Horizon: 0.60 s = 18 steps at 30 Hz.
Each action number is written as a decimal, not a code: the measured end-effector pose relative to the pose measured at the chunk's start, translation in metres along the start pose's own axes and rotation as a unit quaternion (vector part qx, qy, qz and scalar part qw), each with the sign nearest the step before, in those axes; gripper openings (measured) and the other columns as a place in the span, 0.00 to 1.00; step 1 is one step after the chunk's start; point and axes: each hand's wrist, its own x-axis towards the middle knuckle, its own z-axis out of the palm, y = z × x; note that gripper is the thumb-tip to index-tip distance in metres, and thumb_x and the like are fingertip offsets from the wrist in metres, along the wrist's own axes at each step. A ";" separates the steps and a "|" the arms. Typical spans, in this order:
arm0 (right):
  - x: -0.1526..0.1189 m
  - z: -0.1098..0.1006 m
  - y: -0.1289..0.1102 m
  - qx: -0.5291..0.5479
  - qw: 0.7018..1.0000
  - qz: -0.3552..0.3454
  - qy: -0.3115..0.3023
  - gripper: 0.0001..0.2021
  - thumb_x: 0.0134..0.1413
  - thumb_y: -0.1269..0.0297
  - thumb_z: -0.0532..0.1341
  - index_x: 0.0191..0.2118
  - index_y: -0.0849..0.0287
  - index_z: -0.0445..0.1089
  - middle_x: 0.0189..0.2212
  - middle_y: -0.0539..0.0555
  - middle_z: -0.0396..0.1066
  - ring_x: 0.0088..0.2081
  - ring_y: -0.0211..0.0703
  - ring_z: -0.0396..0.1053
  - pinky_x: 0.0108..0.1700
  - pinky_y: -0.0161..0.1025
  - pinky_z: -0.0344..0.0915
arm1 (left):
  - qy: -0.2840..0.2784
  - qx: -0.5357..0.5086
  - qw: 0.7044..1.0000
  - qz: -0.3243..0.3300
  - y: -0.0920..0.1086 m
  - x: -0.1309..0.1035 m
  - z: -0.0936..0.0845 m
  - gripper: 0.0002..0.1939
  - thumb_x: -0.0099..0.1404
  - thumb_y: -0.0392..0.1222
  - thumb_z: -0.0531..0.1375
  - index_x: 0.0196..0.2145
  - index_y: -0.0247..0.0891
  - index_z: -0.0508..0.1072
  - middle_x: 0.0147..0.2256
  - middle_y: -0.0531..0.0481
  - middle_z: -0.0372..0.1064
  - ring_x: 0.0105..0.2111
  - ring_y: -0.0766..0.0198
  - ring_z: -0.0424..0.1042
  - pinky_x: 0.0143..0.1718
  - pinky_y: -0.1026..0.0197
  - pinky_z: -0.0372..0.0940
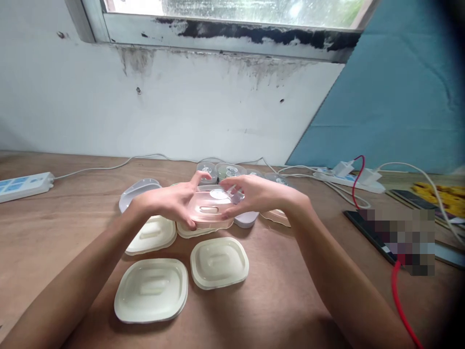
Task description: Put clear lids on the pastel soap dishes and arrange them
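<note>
Both hands are around a pink plastic box (210,213) with a see-through top, a round label and an oval slot in its front. My left hand (180,199) grips its left side, thumb at the lower edge and index finger raised. My right hand (250,191) grips the right side, its thumb on the front and fingers over the top. Under or just behind the box is a cream plastic lid (196,232), partly covered. Three more cream lids lie nearer: one (154,235) below my left wrist, one (220,261) in the middle, one (150,291) at front left.
Behind the hands stand several clear-topped containers (232,169). A lavender tray (138,191) lies left, a lavender piece (246,220) and a pink piece (278,216) right. Power strips (27,186) (350,180), cables and a dark phone (366,232) flank the wooden table.
</note>
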 end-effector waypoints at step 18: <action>0.011 0.008 0.012 -0.151 0.979 0.134 0.037 0.31 0.49 0.33 0.63 0.42 0.58 0.70 0.44 0.63 0.72 0.45 0.60 0.71 0.40 0.49 0.66 | -0.010 0.052 0.997 -0.060 -0.013 -0.018 -0.032 0.17 0.48 0.56 0.69 0.36 0.50 0.83 0.35 0.51 0.76 0.35 0.54 0.76 0.34 0.60 0.66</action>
